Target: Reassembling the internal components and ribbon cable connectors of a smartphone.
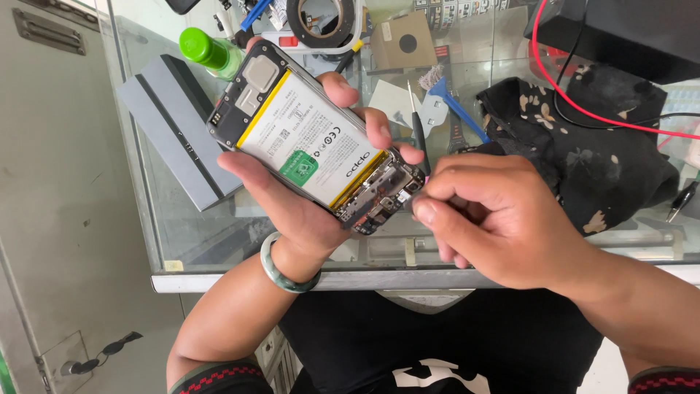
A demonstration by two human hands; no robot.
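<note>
Beneath both hands runs a glass counter (219, 233) with a white front edge, and the person's dark lap shows below it. Beyond the right hand, a crumpled black cloth with pale flowers (583, 160) lies on the glass, with a red wire (576, 102) looping over it. To the far side of the left hand a grey flat box (175, 124) rests at an angle, and just past it stands a green-capped bottle (208, 49); a roll of black tape (321, 22) sits further off, above the fingertips. The left hand (299, 197), a pale green bangle (281, 273) on its wrist, is curled about an opened phone (313, 138), palm under its back edge and fingers wrapped over the far side, so the phone hangs tilted above the glass with its white battery (310, 142) and bare circuit parts facing up. The right hand (496, 219) is closed in a pinch at the phone's lower end, thumb and forefinger pressed together on a thin black-handled tool (418, 131), whose slim shaft rises between the two hands; its working end at the phone's lower corner is hidden by the fingertips. Just beyond the knuckles of the right hand lies a blue plastic pry tool (456, 106).
</note>
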